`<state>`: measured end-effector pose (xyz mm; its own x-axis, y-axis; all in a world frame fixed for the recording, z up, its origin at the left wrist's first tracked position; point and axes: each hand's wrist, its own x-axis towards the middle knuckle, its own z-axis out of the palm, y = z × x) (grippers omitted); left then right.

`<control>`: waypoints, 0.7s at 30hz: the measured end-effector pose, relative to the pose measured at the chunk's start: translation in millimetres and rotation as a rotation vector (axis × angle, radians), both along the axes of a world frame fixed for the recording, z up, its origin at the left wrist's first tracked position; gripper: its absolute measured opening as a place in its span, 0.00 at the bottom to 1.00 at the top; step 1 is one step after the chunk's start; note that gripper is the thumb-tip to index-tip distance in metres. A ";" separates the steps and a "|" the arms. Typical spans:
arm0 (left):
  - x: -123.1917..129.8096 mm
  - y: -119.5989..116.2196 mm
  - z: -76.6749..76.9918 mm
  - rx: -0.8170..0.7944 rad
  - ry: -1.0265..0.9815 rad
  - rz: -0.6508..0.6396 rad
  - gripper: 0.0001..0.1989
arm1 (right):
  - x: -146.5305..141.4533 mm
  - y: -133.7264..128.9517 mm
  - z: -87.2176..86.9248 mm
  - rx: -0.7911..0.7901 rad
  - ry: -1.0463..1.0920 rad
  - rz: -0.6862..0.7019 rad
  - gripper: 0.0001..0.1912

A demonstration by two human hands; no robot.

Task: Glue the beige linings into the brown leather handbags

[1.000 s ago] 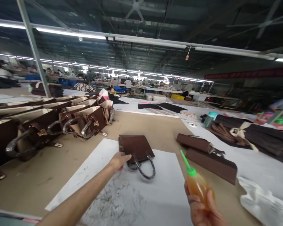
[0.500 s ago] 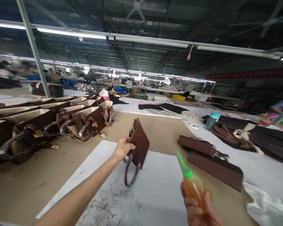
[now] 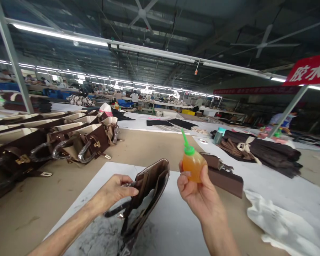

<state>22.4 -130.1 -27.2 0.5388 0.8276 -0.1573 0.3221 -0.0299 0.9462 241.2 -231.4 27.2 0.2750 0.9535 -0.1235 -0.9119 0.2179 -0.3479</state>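
Observation:
My left hand (image 3: pixel 120 193) grips the upper edge of a dark brown handbag (image 3: pixel 152 195) near its handle, thumb on the inside. The bag is tilted over the white sheet (image 3: pixel 173 220), its mouth open towards me, and its lining shows. One dark handle (image 3: pixel 117 209) hangs below my fingers. In my right hand (image 3: pixel 200 192) is a squeeze bottle (image 3: pixel 193 165) of amber liquid with a green nozzle, held upright just right of the bag. The nozzle points up and does not touch the bag.
Rows of brown handbags (image 3: pixel 88 142) stand on the left. Brown bag pieces (image 3: pixel 226 181) lie behind the bottle, with a crumpled white cloth (image 3: pixel 280 220) at right. Farther back are dark material stacks (image 3: pixel 269 149), a teal-lidded jar (image 3: pixel 219 136) and a metal post (image 3: pixel 13 57).
The handbag has turned from its outer side to its open mouth and come nearer. The bottle has risen and moved left towards it. The camera view has swung right.

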 end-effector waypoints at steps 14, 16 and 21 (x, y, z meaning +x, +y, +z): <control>-26.7 44.8 9.9 0.358 0.305 -0.079 0.15 | -37.9 84.6 -7.3 0.019 -0.068 0.146 0.12; -30.2 48.6 8.7 0.387 0.329 -0.079 0.15 | -40.6 91.8 -13.1 0.004 -0.086 0.148 0.11; -44.7 50.0 -1.1 0.543 0.570 0.192 0.18 | -36.7 91.2 -23.6 -0.008 -0.120 0.135 0.15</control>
